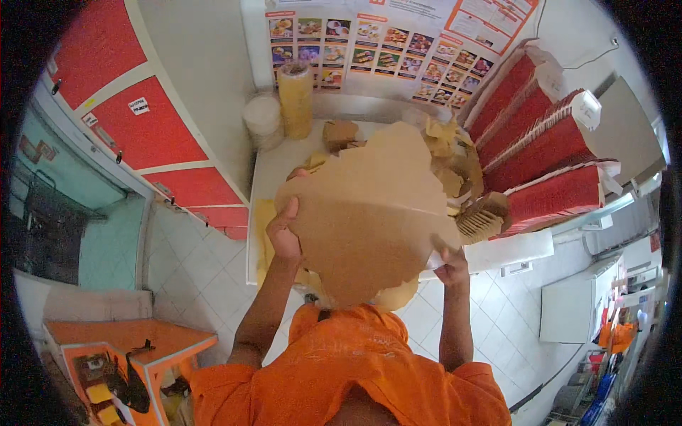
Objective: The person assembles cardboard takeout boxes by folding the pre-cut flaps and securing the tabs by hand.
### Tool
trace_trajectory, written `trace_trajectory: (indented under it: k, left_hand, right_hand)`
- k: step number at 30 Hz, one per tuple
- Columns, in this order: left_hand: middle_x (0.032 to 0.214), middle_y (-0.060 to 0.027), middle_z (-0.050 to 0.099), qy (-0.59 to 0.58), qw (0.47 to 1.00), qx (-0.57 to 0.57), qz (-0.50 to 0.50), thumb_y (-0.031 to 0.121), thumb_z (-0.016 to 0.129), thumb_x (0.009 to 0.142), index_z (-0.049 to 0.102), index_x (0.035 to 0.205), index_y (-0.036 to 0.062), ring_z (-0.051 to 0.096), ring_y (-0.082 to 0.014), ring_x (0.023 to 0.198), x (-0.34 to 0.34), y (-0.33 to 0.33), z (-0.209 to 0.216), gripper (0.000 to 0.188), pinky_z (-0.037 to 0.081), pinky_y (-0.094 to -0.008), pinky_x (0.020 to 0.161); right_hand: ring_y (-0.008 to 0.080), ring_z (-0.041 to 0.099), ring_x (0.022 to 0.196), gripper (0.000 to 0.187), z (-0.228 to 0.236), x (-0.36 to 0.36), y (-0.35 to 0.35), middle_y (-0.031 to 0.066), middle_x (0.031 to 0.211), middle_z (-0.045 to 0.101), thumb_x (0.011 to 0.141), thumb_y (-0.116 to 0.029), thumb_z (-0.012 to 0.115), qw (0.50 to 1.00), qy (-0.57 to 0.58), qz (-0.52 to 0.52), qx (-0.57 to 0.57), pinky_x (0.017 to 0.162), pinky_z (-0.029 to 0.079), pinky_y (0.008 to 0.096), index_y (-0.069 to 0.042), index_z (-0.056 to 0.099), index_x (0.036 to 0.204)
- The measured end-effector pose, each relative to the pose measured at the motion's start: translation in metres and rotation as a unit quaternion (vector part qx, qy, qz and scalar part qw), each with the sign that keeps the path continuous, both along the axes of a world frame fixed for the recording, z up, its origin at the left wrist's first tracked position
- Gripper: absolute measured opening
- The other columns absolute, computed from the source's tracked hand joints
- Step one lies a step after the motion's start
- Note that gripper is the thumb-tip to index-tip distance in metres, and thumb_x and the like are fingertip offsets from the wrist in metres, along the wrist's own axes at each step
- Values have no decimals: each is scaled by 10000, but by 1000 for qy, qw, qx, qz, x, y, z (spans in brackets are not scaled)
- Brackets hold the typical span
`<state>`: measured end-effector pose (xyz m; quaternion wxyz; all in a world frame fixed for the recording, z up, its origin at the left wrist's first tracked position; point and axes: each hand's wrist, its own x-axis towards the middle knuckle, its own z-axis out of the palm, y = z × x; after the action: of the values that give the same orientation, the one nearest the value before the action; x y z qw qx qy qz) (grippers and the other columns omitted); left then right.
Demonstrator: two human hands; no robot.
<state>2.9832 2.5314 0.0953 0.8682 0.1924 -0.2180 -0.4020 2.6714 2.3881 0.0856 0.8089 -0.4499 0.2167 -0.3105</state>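
Observation:
A large, roughly torn sheet of brown cardboard [369, 213] is held up in front of my chest, above the white table [257, 167]. My left hand [285, 231] grips its left edge, thumb on the near face and some fingers behind. At the right edge my right hand [450, 264] is closed on the same sheet, its fingers partly hidden. A crease runs across the cardboard's middle, and its outline is ragged. Beyond its right edge lie crumpled pieces of brown cardboard [455, 167], one of them corrugated [483, 219].
Stacked red flat boxes [540, 142] line the table's right side. At the back left stand a yellow wrapped roll [295, 99] and white round tubs [263, 122]. Red-fronted lockers [153, 121] rise on the left. An orange stand [128, 334] is at lower left.

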Motion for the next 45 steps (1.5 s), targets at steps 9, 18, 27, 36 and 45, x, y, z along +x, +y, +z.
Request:
trace_trajectory:
  k: [9,18,27,36,45]
  left_hand:
    - [1314,-171,526,160,977,-57,-131,413,602,853,403,1384,31,539,-326,1175,-17,40,-9,684,462,-478,984]
    - [1207,-148,611,-9,961,267,-70,264,558,892,508,1308,-13,614,-272,1094,-30,28,-32,502,519,-388,922]
    - [1312,-138,570,10,966,37,-254,285,561,956,465,1369,26,553,-270,1169,-8,18,-66,497,431,-401,1027]
    - [1082,-192,579,35,989,82,-118,474,385,967,499,1237,-27,573,-310,982,5,89,-25,581,458,-460,924]
    - [1060,-148,529,70,993,69,-67,653,503,864,501,1232,-10,496,-269,1065,-11,103,-34,758,435,-376,926]
  right_hand:
    - [144,620,946,326,-5,17,34,30,1034,673,879,-156,716,967,190,-88,-144,828,504,309,-52,618,1173]
    - [295,683,931,640,24,46,79,99,1150,689,772,-24,652,769,311,19,-558,796,540,373,-158,517,1383]
    - [293,671,1041,774,51,73,127,78,1376,575,764,0,591,825,199,178,-498,849,537,408,-187,388,1487]
    - [302,570,1215,735,-8,107,144,98,1452,482,814,-58,600,838,163,240,-461,957,492,425,-163,357,1500]
    - [335,625,1126,648,51,125,136,88,1421,524,860,-83,571,836,129,341,-409,969,511,434,-187,402,1477]
